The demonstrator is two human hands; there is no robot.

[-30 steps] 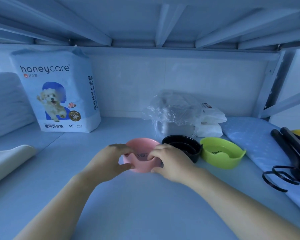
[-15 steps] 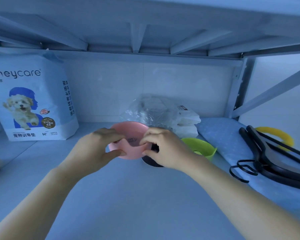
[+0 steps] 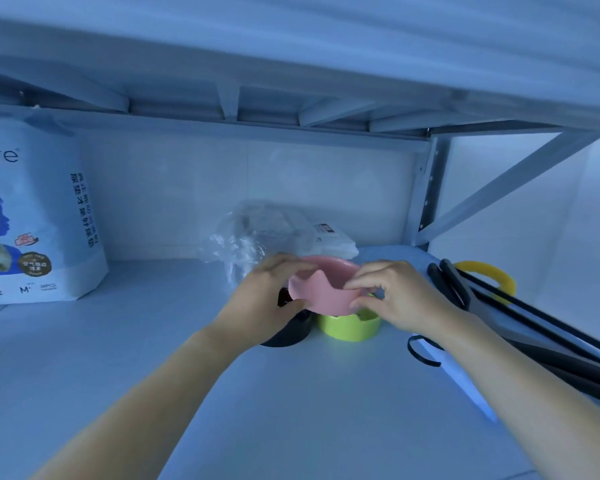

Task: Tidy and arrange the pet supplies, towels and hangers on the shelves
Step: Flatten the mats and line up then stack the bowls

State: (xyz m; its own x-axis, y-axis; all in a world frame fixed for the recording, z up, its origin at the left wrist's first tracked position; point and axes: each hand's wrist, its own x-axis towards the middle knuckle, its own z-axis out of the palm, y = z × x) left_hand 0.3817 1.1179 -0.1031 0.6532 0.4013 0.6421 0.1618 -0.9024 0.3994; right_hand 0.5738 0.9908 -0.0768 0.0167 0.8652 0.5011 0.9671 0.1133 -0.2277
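Lifted rightward, pink bowl (image 3: 321, 289) now hangs over green bowl (image 3: 347, 329), left hand (image 3: 264, 294) and right hand (image 3: 397, 301) pinching its sides. Lowered askew, it could jam or tip that one.

Matt pink plastic bowl (image 3: 321, 289), crinkly clear plastic bag (image 3: 243, 237), smooth painted-metal shelf (image 3: 118, 358), glossy black hangers (image 3: 499, 317).

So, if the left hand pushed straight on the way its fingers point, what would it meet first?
The left hand grips the pink bowl, so that is in contact now. Pushed farther back along that line, it would probably meet the clear plastic bag first, though depth is unclear.
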